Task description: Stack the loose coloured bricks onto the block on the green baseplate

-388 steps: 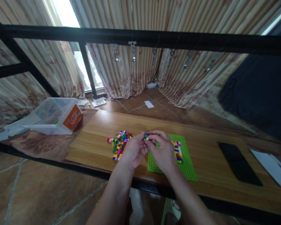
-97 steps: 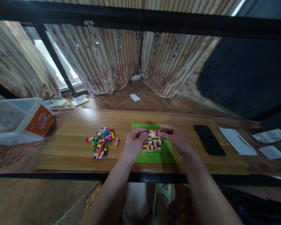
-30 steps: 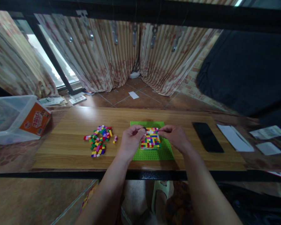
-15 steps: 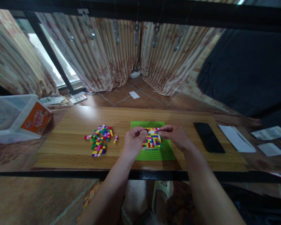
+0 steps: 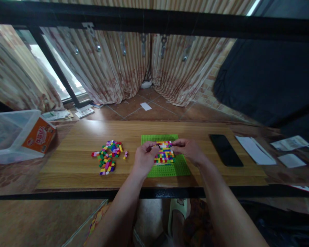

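Note:
A block of multicoloured toy bricks (image 5: pixel 166 155) sits on a green studded baseplate (image 5: pixel 182 168). My left hand (image 5: pixel 145 157) is at the block's left side, thumb and fingers closed together. A small dark spot shows at its fingertips, too small to name. On the other side, my right hand (image 5: pixel 189 150) has its thumb and index finger pinched at the block's upper right edge. What lies between those fingertips is hidden. Left of the baseplate is a loose pile of small coloured bricks (image 5: pixel 109 156), with a few pink and yellow bricks (image 5: pixel 125 155) apart from it.
A black phone (image 5: pixel 226 150) and white paper (image 5: pixel 256 150) lie to the right on the wooden board (image 5: pixel 74 175) and beyond it. At far left stands a clear plastic bin (image 5: pixel 12 137) with an orange label. A black bar (image 5: pixel 154 193) runs along the near edge.
The whole view has shifted slightly, with the table things a little further left. Both hands stay at the brick block, with nearly the same finger positions.

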`<state>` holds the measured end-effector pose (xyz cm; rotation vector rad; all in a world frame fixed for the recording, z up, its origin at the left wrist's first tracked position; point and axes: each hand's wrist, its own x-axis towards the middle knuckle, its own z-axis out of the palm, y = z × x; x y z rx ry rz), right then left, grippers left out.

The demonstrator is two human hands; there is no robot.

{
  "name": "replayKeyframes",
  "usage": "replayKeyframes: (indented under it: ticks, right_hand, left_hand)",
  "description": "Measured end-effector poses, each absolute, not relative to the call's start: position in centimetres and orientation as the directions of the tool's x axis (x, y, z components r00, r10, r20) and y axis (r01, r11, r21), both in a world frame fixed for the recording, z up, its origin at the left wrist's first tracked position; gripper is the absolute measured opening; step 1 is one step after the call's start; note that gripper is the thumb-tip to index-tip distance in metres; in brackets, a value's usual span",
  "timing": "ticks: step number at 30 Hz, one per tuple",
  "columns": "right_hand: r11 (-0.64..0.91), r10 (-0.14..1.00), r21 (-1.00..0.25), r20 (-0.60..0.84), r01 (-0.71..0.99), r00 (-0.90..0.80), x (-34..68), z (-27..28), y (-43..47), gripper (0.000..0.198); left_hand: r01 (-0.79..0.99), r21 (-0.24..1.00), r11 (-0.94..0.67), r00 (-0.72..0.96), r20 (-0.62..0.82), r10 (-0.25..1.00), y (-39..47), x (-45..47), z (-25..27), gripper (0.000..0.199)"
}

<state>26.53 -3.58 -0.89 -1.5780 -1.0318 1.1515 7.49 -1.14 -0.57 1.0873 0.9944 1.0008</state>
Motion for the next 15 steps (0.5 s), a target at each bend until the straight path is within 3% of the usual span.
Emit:
replayKeyframes:
  ticks: [7,15]
  right_hand:
    - [-0.106,0.924,-0.970,-0.015,0.218,0.383,26.7,-0.1,-4.2,0.025]
    - [-0.043,0.989,-0.979,-0.014,0.198,0.148,22.5,2.1,-4.7,0.025]
  left_hand:
    - [-0.198,0.952,0.234,0.264,-0.178,0.948,-1.2,7.2,-0.2,0.018]
    - [-0.262,0.941,0.213,0.272,-0.140,0.952,-1.6,7.3,0.5,0.020]
